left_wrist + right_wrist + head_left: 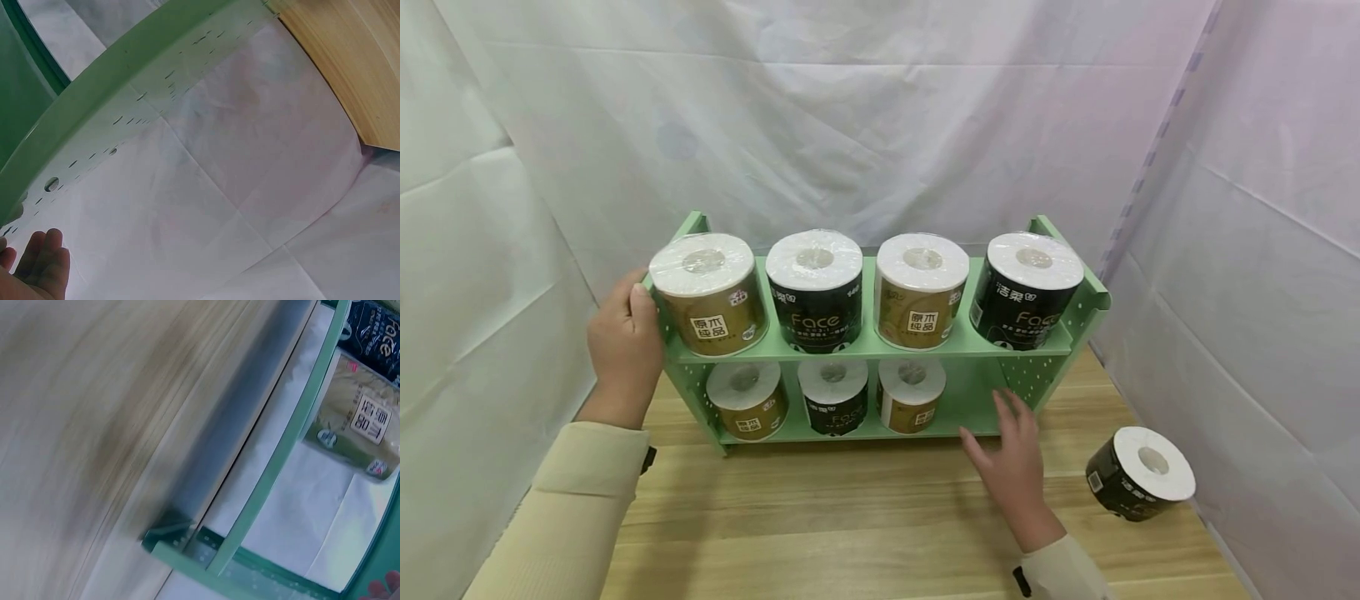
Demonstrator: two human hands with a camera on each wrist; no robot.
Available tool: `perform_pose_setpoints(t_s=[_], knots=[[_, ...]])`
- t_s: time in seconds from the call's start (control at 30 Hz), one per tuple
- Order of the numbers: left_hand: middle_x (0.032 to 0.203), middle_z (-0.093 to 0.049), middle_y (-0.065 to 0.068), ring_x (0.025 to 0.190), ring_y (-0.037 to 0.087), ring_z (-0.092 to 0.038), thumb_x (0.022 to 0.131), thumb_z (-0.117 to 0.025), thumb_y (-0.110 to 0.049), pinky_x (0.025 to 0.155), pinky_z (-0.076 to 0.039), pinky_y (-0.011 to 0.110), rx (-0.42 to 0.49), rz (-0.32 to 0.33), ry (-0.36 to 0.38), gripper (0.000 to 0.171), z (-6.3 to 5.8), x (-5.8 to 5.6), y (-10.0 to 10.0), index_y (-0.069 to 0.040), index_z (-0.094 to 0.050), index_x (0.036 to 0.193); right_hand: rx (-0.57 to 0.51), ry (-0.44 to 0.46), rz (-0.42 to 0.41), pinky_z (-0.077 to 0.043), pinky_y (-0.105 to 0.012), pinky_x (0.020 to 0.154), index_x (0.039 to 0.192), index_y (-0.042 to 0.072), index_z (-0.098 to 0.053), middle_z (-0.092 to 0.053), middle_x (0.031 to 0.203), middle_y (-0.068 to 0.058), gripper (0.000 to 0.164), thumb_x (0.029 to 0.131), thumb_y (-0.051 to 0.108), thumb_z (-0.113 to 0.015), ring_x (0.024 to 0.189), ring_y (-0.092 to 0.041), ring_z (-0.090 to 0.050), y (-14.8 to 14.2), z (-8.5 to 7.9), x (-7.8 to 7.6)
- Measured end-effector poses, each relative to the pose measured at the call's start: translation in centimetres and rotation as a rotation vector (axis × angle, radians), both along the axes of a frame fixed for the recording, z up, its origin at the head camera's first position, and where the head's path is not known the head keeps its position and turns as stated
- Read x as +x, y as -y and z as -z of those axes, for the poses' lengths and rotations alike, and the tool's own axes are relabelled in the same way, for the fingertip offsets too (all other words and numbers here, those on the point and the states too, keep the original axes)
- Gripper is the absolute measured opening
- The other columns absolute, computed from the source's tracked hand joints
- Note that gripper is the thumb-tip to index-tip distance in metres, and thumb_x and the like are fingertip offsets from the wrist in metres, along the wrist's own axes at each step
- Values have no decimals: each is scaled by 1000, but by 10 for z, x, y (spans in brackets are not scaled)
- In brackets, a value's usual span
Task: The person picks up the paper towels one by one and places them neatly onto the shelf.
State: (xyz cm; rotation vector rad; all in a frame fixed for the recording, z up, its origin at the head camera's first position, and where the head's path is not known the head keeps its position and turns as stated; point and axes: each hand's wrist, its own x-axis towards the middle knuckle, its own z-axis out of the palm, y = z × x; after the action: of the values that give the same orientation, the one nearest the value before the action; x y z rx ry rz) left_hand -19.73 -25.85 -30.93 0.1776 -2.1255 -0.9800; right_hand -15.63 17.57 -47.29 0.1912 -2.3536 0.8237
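A two-tier green shelf rack (868,354) bears several toilet paper rolls in gold or black wrappers. At the rack's left side is my left hand (625,337), by the upper gold toilet paper roll (711,300). In the left wrist view, that hand's fingers (47,262) lie outside the perforated green side panel (144,87), loosely extended. My right hand (1011,458) has spread fingers holding nothing, in front of the lower tier's right end. Left of it stands a lower gold toilet paper roll (912,396). Fingertips (390,587) show at the right wrist view's corner.
A black-wrapped toilet paper roll (1138,475) rests tilted on the wooden table (820,517), right of my right hand. White sheeting (850,142) hangs behind the rack and along both sides. The right side panel (1067,342) bounds the lower tier.
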Motion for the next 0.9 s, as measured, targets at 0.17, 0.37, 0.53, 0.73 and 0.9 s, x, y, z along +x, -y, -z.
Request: perform_pose_setpoints(t_s=[0.17,0.37,0.53,0.73,0.9], knots=[[121,-63,20,106,37,-57,99,-34,-28,92,-41,57,2,0,0,45,0,0,-1,-5,-62,124,24,11,47,-45,-62,85,134,-6,-49,-43,137,-27,75,74,24,-81,121,-47,-43,-14,1,3],[123,-63,19,109,38,-57,100,-33,-29,93,-41,57,-1,0,5,45,-1,0,-1,-6,-62,126,18,2,110,-43,-63,85,131,-6,-50,-44,135,-27,71,74,23,-80,116,-49,-44,-31,2,5],[124,-62,19,112,39,-57,100,-33,-29,94,-41,57,-3,-3,3,45,-1,0,0,-6,-62,126,-16,-15,164,-39,-66,85,132,-5,-49,-44,135,-28,72,72,21,-80,116,-52,-43,-47,3,7],[124,-62,18,109,36,-57,100,-34,-29,93,-41,57,1,-4,2,45,0,-1,0,-7,-62,127,-23,-28,265,-40,-67,79,132,-5,-50,-45,134,-29,74,70,22,-80,115,-54,-41,-62,1,11],[123,-63,18,106,35,-57,100,-34,-29,91,-42,56,8,-3,2,45,1,-1,0,-7,-62,127,-30,44,335,-40,-68,81,133,-4,-48,-42,138,-26,74,73,26,-79,122,-51,-37,-72,-4,15]])
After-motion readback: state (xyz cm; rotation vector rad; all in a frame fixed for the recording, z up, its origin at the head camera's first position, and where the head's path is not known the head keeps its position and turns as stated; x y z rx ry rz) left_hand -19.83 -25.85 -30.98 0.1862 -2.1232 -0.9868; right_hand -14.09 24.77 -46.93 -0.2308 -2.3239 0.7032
